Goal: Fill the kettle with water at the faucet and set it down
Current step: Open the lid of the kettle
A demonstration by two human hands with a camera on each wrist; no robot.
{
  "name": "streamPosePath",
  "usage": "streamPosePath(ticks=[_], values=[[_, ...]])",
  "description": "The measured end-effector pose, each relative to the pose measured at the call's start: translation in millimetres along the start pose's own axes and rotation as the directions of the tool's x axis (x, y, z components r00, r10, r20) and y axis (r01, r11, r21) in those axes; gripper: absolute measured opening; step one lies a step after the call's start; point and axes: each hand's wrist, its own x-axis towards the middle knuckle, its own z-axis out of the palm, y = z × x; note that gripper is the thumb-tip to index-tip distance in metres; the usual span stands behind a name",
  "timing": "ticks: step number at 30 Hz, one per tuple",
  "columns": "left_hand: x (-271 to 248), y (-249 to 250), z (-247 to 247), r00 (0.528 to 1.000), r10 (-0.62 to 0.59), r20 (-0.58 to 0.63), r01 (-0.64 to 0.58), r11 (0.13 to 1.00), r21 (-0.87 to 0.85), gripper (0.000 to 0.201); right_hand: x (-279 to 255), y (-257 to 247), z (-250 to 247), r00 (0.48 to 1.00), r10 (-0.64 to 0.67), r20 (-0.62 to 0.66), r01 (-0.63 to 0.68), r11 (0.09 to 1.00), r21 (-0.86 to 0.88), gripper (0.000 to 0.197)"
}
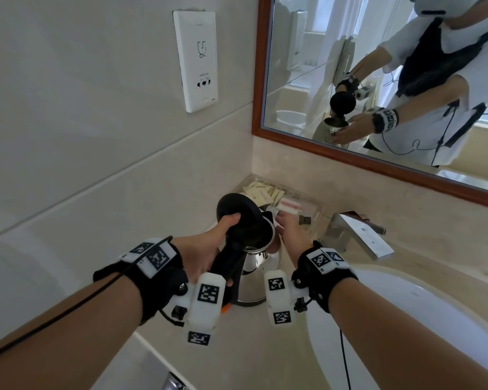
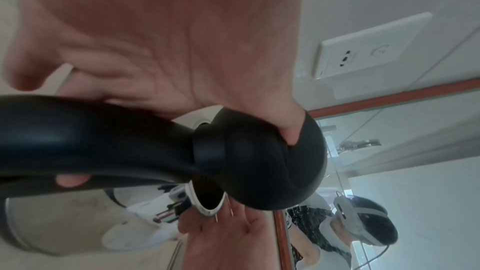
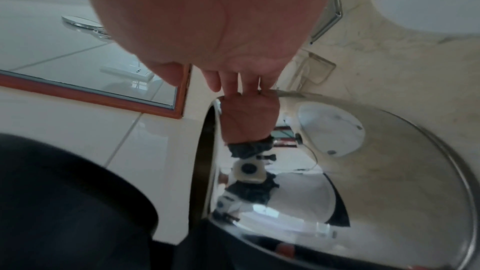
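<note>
A shiny steel kettle with a black handle and a black lid, raised open, is low over the counter left of the basin. My left hand grips the handle, with its thumb pressed on the lid. My right hand lies with straight fingers against the kettle's right side near the rim. In the right wrist view its fingertips touch the top of the steel body. The square chrome faucet stands just right of the kettle.
The white basin fills the right side of the beige counter. A clear tray of sachets sits in the corner behind the kettle. A wood-framed mirror hangs above, and a white socket plate is on the left wall.
</note>
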Motion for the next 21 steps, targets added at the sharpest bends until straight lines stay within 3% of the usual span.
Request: streamPosePath(ticks=[5, 9, 12, 15, 18, 21], values=[[8.4, -5.5, -2.2, 0.999, 0.018, 0.045, -0.016, 0.999, -0.041, 0.093, -17.3, -21.0, 4.0, 0.993, 0.103, 0.065, -0.108, 0.992, 0.066, 0.037], [8.2, -3.9, -5.2, 0.999, 0.008, 0.048, -0.011, 0.999, 0.053, 0.093, -15.4, -15.0, -7.6, 0.991, 0.12, 0.058, -0.125, 0.989, 0.077, 0.04], [4.3, 0.1, -3.6, 1.0, 0.002, -0.023, 0.001, 0.993, 0.116, 0.093, -18.7, -4.1, -16.8, 0.993, 0.116, -0.019, -0.114, 0.99, 0.079, 0.028], [-1.1, 5.4, -0.5, 0.983, 0.09, -0.161, -0.06, 0.981, 0.183, 0.088, -28.0, 2.1, -15.7, 0.996, 0.078, -0.042, -0.076, 0.996, 0.048, 0.028], [-4.3, 6.8, 10.4, 0.929, 0.274, -0.248, -0.236, 0.956, 0.173, 0.068, -22.9, 14.2, -16.1, 0.999, -0.006, -0.045, 0.002, 0.996, -0.091, 0.03], [4.4, -5.2, 22.4, 0.78, 0.467, -0.417, -0.403, 0.884, 0.236, 0.067, -25.4, 17.5, -15.4, 0.999, -0.043, -0.029, 0.04, 0.993, -0.113, 0.039]])
